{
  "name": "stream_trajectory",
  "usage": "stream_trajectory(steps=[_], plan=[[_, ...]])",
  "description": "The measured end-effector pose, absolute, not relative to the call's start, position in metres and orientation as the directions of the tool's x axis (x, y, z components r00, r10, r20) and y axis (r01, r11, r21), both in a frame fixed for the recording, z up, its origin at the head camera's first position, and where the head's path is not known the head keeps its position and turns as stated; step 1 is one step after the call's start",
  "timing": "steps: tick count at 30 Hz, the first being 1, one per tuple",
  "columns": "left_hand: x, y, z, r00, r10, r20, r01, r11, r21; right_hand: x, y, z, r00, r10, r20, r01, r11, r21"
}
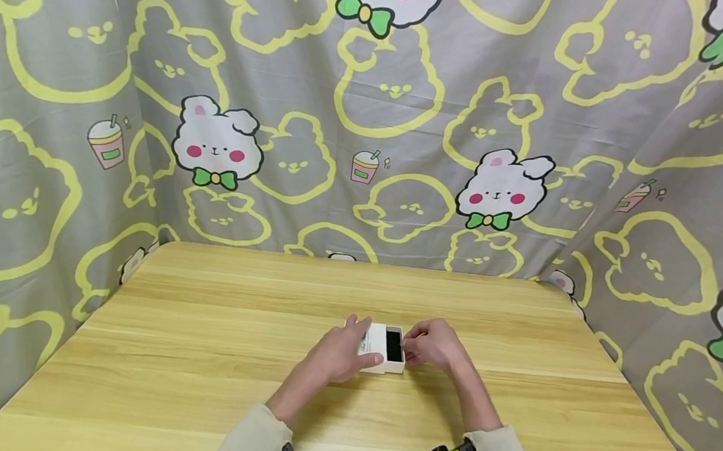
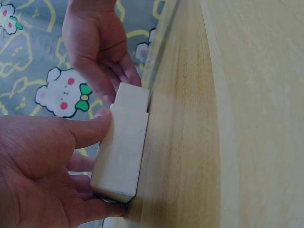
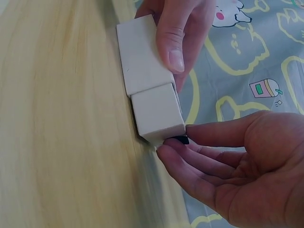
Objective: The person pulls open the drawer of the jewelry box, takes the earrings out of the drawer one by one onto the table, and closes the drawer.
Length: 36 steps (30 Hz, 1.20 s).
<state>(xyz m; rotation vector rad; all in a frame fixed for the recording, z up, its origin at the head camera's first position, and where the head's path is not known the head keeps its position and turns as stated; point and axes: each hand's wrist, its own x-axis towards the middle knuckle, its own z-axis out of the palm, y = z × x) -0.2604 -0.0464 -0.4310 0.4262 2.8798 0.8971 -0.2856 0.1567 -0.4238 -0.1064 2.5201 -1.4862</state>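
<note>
A small white drawer-style box lies on the table, its outer sleeve (image 1: 377,341) printed with fine lettering. From the sleeve's right end the white inner drawer (image 1: 394,368) sticks out partway, showing a black inside (image 1: 394,346). My left hand (image 1: 338,352) grips the sleeve, thumb on the near side and fingers around the far side and left end. At the drawer's outer end, my right hand (image 1: 435,343) pinches with thumb and fingers. A short black tab (image 3: 182,139) shows between those fingers in the right wrist view.
The wooden table (image 1: 227,307) has light grain and reaches back to a grey patterned curtain (image 1: 374,109) that hangs behind and on both sides. Black devices with yellow labels are strapped at both sleeve cuffs (image 1: 490,445).
</note>
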Motion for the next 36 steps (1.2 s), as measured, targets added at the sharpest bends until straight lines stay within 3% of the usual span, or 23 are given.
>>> stream_trajectory(steps=[36], plan=[[-0.2600, -0.0470, -0.4282, -0.956, 0.292, -0.032, 0.220, 0.785, 0.579, -0.2825, 0.1509, -0.4192, -0.980, -0.156, -0.124, 0.021, 0.540, -0.842]])
